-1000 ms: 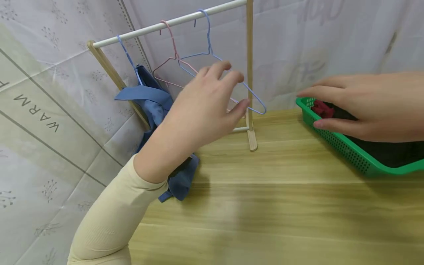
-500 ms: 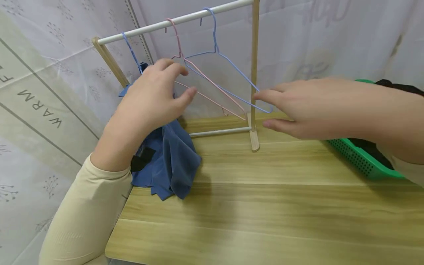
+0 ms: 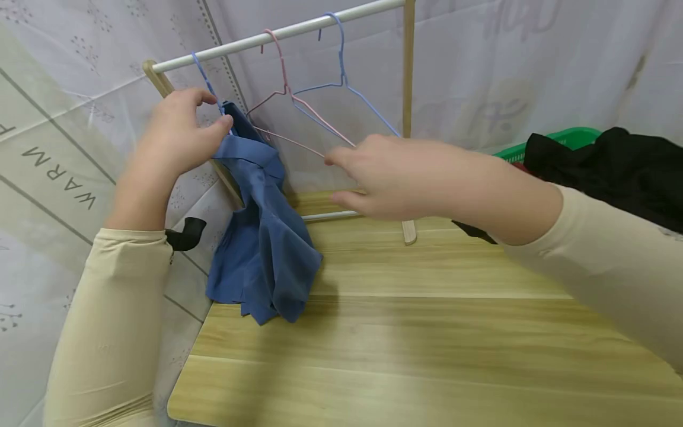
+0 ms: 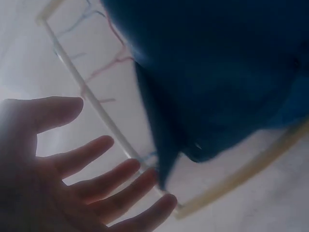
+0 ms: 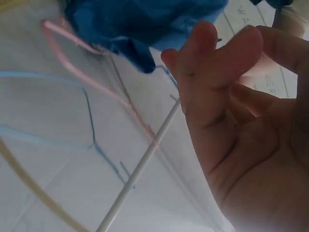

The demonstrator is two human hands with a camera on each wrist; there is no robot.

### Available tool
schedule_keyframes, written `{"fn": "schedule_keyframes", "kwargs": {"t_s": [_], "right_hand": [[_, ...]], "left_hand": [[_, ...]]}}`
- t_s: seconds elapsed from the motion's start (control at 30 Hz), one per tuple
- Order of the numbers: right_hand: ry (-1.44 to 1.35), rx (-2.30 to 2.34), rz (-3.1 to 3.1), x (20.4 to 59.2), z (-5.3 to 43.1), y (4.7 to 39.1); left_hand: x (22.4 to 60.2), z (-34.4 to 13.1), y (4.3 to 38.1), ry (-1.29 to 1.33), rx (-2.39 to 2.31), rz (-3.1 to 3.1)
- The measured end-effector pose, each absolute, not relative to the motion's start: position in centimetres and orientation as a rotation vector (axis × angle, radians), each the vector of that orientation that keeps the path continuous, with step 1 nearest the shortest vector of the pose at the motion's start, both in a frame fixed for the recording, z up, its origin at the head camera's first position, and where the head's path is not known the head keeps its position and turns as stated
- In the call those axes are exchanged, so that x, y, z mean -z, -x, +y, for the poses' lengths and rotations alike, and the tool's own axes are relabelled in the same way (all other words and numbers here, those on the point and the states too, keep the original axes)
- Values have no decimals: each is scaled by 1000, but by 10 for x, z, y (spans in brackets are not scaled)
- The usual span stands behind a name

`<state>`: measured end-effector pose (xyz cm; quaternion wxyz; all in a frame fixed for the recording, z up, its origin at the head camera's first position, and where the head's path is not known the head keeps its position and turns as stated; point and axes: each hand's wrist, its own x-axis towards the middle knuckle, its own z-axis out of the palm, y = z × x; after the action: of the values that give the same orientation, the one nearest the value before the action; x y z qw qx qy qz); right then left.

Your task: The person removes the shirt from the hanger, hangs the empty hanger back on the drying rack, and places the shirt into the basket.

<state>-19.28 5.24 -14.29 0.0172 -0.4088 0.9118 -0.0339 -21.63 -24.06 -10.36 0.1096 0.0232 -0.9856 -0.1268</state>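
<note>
The blue garment (image 3: 267, 231) hung on a blue wire hanger (image 3: 203, 72) at the left end of the white rail (image 3: 299, 28). Looked light and floppy to me, so I'd guess it would swing or bunch up if nudged; not fragile, but maybe a bit slidey on thin wire. Best hold, imo, was the hanger's neck, or the folded top band for the cloth itself. The left hand (image 3: 178, 133) was right by that neck, fingers and thumb apart, nothing gripped. The right hand (image 3: 405, 178) was near the pink hanger (image 3: 283, 71), fingers loosely bent, thumb apart, holding nothing. Farther right, black cloth (image 3: 635, 172) spilled over a green basket (image 3: 578, 137) on the worktop (image 3: 400, 338).
</note>
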Motion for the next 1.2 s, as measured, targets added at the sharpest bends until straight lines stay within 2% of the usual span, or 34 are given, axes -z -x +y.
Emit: {"fn": "schedule_keyframes", "kwargs": {"t_s": [0.33, 0.7, 1.2], "right_hand": [[1327, 62, 2812, 146, -15, 199], [1240, 146, 2953, 159, -75, 219], [1009, 284, 2929, 181, -90, 239]], "left_hand": [[94, -275, 253, -296, 314, -2736], [95, -293, 291, -291, 115, -2760], [83, -298, 306, -295, 91, -2922]]}}
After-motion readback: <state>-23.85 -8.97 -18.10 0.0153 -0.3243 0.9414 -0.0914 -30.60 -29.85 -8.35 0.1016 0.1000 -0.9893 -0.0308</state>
